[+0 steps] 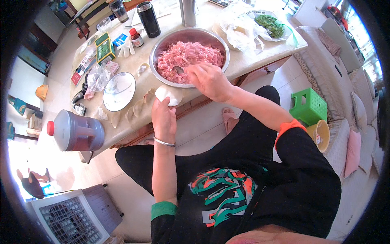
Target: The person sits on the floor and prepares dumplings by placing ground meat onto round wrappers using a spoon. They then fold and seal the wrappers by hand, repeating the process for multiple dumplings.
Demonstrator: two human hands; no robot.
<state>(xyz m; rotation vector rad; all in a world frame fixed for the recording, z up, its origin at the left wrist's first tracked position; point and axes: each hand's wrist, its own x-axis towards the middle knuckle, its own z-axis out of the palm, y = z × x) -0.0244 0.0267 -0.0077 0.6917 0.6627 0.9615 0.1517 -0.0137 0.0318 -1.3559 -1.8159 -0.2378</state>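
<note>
My left hand [164, 119], with a metal bangle at its wrist, holds a round white dough wrapper [169, 95] just below the rim of a large metal bowl [153, 65]. The bowl is heaped with pink minced meat [195, 52]. Over the bowl's near right part, my right hand [208, 80] is closed on a metal spoon [178, 69], its bowl end resting in the meat. The spoon's handle is mostly hidden by the fingers. Left of my left hand, several folded dumplings [138, 108] lie along the table's near edge.
A plate [119, 91], plastic jug [79, 131], black tumbler [148, 19], red-capped bottle [136, 37], green box [105, 48] and crumpled bags stand left and behind. Plastic bags [239, 33] and green vegetables [270, 26] lie right. A green stool [309, 106] stands on the floor.
</note>
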